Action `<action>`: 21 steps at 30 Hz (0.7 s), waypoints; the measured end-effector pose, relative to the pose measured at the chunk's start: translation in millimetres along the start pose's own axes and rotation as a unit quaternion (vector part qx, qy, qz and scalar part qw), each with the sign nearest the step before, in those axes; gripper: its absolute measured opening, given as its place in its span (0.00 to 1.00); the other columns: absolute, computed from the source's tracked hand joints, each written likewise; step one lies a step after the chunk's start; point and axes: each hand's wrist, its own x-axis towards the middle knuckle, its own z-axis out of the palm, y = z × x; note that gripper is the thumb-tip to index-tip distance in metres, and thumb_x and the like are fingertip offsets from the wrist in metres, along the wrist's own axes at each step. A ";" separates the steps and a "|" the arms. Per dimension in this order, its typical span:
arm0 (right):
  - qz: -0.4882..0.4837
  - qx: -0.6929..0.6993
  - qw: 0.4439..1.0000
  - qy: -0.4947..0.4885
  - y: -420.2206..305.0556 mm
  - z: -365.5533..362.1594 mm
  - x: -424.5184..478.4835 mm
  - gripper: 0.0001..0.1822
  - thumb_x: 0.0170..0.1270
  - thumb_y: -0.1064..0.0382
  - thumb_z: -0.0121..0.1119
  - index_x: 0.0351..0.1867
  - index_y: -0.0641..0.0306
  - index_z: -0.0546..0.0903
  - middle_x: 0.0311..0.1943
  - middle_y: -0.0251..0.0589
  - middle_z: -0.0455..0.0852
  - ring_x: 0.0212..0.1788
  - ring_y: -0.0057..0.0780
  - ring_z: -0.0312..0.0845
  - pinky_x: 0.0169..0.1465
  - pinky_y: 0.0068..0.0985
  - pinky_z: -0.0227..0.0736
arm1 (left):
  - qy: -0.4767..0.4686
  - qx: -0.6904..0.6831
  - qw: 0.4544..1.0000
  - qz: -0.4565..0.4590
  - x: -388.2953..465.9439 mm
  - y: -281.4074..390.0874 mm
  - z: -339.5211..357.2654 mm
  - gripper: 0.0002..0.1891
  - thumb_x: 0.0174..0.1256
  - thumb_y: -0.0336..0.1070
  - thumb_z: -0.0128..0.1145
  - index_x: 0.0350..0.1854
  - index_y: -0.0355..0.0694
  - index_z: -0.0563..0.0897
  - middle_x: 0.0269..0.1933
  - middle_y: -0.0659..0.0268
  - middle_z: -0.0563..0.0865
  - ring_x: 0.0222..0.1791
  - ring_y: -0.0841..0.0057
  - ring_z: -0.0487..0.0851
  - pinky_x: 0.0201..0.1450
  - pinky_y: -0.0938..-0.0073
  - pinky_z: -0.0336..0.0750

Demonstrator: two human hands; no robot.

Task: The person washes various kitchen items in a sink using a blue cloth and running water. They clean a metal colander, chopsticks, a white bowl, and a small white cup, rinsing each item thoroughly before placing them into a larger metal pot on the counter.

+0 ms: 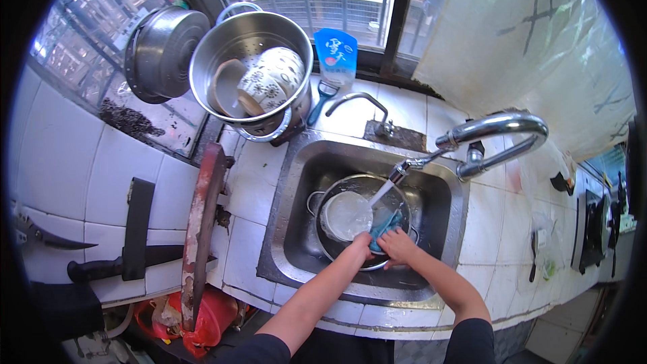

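Note:
Inside the steel sink [298, 242] sits a metal pot with two loop handles [317, 207]. A round white bowl [348, 216] with water in it lies in the pot. My right hand [398, 247] grips a wet teal cloth [386, 227] over the pot's near right part. Just left of it, my left hand [362, 247] is bent at the near edge of the bowl; its fingertips are partly hidden. A pale rim shows between my hands, and I cannot tell what it belongs to. Water runs from the chrome faucet [399, 172] into the pot.
A tall steel pot [202, 76] holding patterned bowls [273, 78] stands behind the sink, beside a blue pouch [335, 55] and a peeler [321, 103]. Leftward are an upright board [202, 232] and a knife on a wall rack [139, 227]. A stove [591, 232] is at right.

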 end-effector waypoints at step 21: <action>0.141 0.520 0.817 0.209 -7.0 -84.1 34.8 0.21 0.49 0.51 0.63 0.45 0.57 0.81 0.47 0.43 0.79 0.54 0.39 0.68 0.60 0.32 0.58 | 0.048 0.199 0.909 0.364 -101.3 63.0 0.9 0.32 0.56 0.60 0.53 0.61 0.51 0.65 0.57 0.47 0.67 0.53 0.54 0.71 0.49 0.52 0.73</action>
